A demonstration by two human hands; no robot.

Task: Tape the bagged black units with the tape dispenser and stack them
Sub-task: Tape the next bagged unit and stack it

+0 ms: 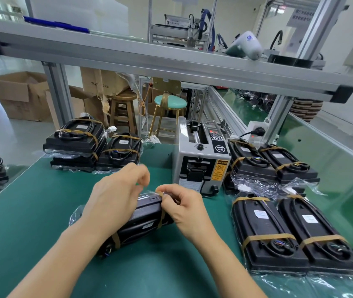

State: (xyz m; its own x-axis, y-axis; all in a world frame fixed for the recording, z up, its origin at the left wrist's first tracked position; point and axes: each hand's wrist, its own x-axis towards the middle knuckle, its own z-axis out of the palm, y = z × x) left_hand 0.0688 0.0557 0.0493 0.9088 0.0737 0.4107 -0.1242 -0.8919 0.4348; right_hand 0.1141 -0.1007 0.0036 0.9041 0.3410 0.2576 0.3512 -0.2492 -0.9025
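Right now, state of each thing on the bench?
Left hand: resting on the unit, fingertips pinching.
Right hand: pinching tape at the unit's far end.
Unit in hands: bagged, two brown tape bands.
Tape dispenser: upright, plugged in.
Units at right: bagged, taped, side by side.
Far-left pile: stacked.

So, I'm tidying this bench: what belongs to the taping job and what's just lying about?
Job: unit in hand, tape dispenser, taped stacks left and right.
Lying about: stools, cardboard boxes, power strip.
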